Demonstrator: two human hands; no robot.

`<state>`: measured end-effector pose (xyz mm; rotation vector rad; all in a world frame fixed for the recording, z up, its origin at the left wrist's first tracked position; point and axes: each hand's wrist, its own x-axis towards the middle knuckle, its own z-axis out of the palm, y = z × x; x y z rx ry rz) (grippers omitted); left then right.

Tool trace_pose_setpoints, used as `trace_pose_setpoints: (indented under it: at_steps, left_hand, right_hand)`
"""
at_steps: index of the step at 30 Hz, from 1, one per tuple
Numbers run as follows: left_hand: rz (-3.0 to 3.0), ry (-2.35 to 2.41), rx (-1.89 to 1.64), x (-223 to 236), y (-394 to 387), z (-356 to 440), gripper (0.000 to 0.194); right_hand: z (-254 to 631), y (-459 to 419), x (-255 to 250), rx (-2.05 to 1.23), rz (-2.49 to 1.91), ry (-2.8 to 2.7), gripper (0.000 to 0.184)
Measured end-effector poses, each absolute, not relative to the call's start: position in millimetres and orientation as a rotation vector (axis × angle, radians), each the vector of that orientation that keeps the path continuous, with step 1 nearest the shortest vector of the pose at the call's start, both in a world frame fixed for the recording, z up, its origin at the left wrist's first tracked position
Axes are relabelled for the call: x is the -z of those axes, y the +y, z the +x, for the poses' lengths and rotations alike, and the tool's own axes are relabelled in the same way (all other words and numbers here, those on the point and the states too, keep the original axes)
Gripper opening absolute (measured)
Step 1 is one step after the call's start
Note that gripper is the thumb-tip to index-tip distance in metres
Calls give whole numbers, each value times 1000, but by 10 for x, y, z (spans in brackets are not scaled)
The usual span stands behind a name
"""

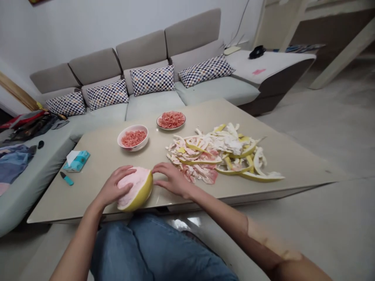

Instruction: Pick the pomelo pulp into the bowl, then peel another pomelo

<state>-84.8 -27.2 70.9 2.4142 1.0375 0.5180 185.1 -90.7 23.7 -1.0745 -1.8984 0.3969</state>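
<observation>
A partly peeled pomelo (141, 192) rests at the near edge of the table, with pale pink pith on its left and yellow rind on its right. My left hand (115, 185) wraps over the pith side, thumb across the front, holding the fruit. On the other side, my right hand (172, 179) has its thumb and fingers apart, the fingertips at the rind's upper right edge; whether they press on it I cannot tell. Right of that hand lies a heap of peel strips and membrane (216, 152). Beyond the fruit stand a white bowl (143, 145) and a plate (158, 122), both holding pink pomelo flesh.
A blue tissue box (77, 160) and a small knife with a teal part (67, 178) lie at the table's left. Behind the table (299, 164) runs a grey sofa (155, 102) with checkered cushions (152, 80). Clothes (14, 164) lie on its left section.
</observation>
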Motion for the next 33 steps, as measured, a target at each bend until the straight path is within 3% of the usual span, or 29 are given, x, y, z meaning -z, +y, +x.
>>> trace_pose_setpoints:
  at_steps: [11,19,27,33]
  left_hand:
    - [2387,1025,-589,-645,-247,-901,43]
    - [2353,1060,-590,-674,-262,-860,43]
    - [2330,1046,-650,-595,-186,-900,42]
    - [2330,1070,-620,-631,-232,-810,42]
  right_hand:
    - [1737,-533,-556,-238,-1022,-2389,41]
    - [1655,-544,-670,-346,-1012,-2473,32]
    - [1480,-676,-704,-13,-1161,-2564,24]
    - [1500,-599,-751,-125,-1026,-2683,17]
